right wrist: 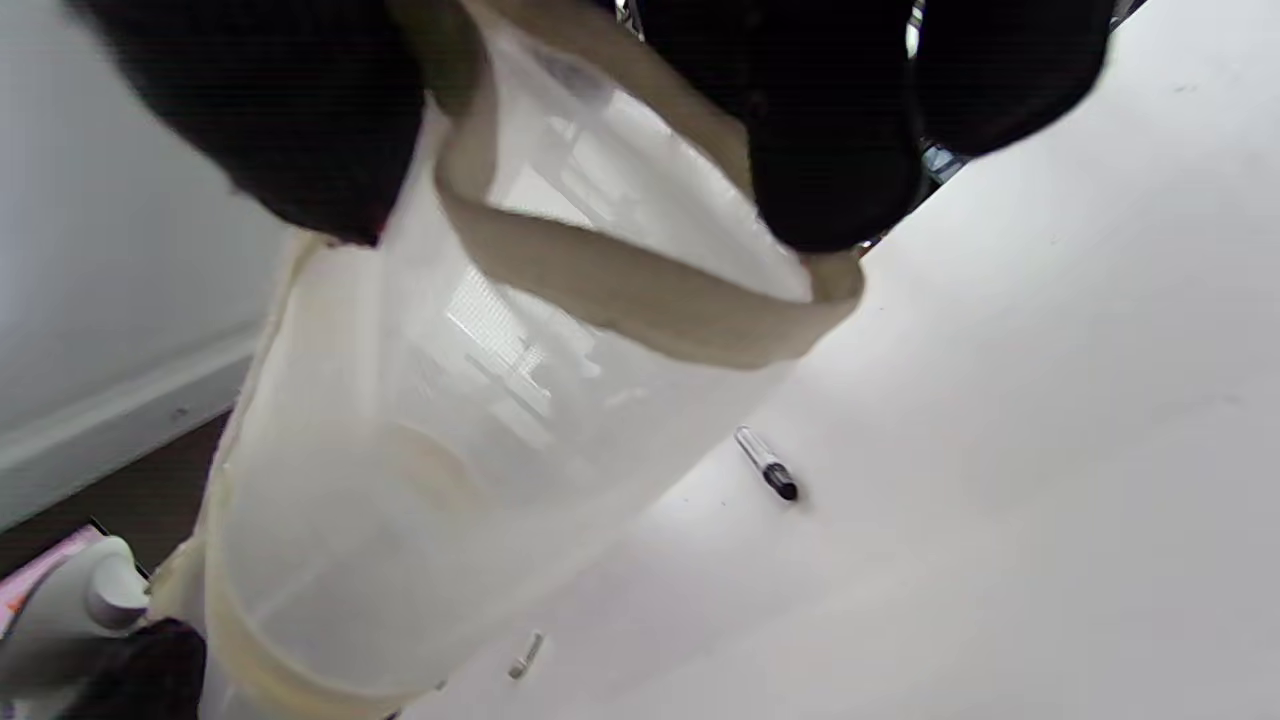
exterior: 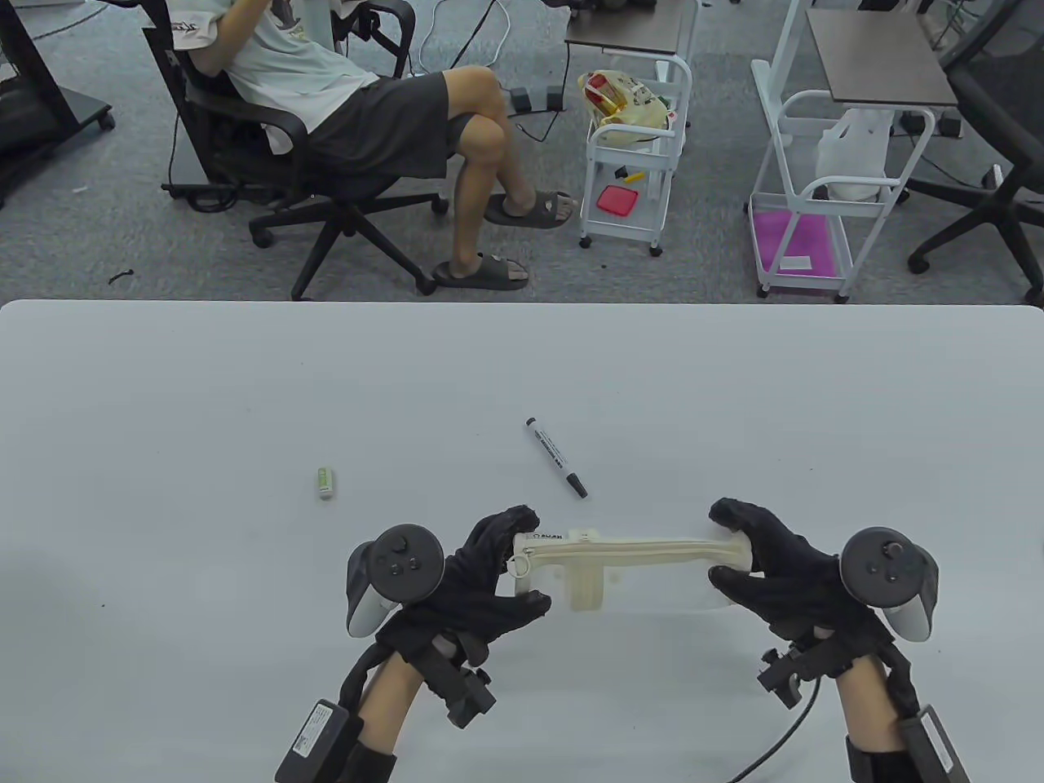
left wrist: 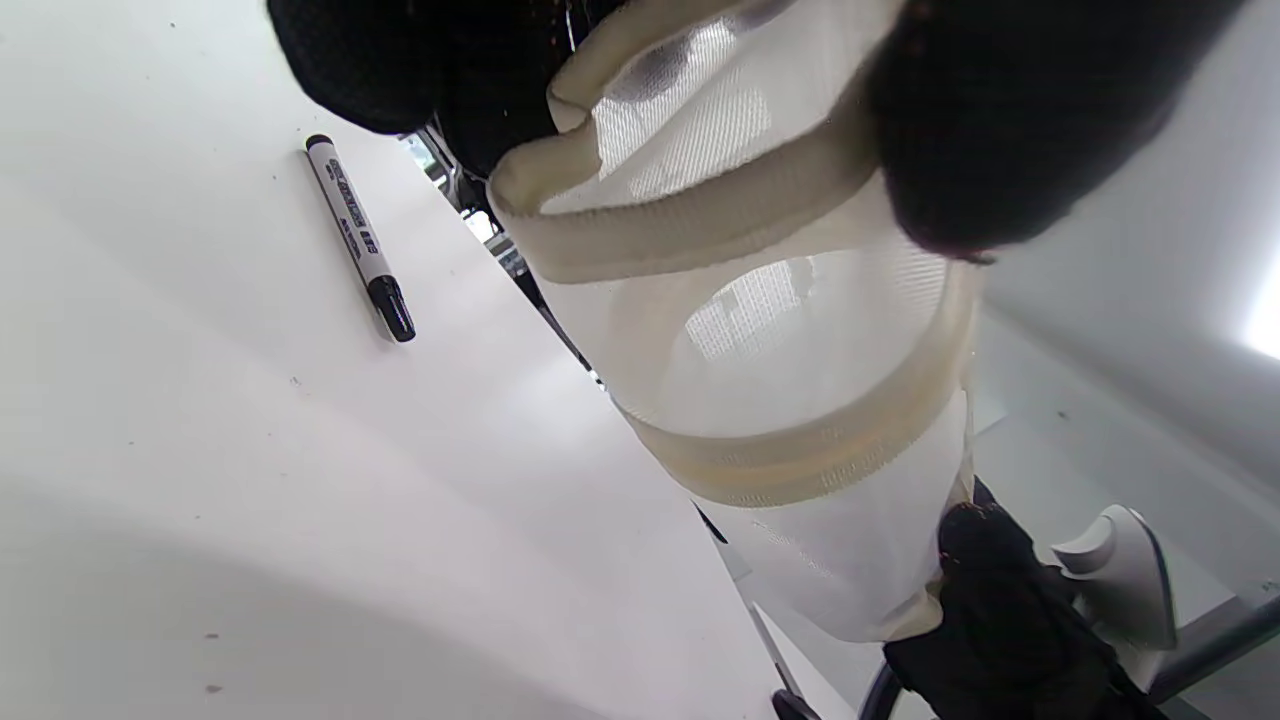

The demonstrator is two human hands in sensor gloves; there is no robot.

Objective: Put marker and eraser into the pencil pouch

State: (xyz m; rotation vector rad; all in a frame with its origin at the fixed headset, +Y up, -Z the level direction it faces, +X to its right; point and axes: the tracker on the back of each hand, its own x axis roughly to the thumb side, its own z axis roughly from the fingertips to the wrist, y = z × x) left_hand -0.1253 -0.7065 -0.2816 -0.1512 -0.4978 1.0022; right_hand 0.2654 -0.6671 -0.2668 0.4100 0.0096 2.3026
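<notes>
The left hand (exterior: 481, 575) and right hand (exterior: 775, 571) each grip one end of the pencil pouch (exterior: 628, 571); the marker (exterior: 556, 457) and eraser (exterior: 325, 482) lie on the bench (exterior: 163, 391).

Both gloved hands sat low in the frame, the left hand (exterior: 477, 583) at lower centre and the right hand (exterior: 783, 575) at lower right, each with fingers (exterior: 734, 515) curled toward the other, forearms entering from the bottom edge.

Beyond the white desk (exterior: 163, 391) lies grey carpet (exterior: 122, 236). A seated person (exterior: 367, 106) occupies a black office chair (exterior: 326, 204); two white wheeled carts (exterior: 632, 163) stand right, one holding what may be a jug (exterior: 852, 159).
</notes>
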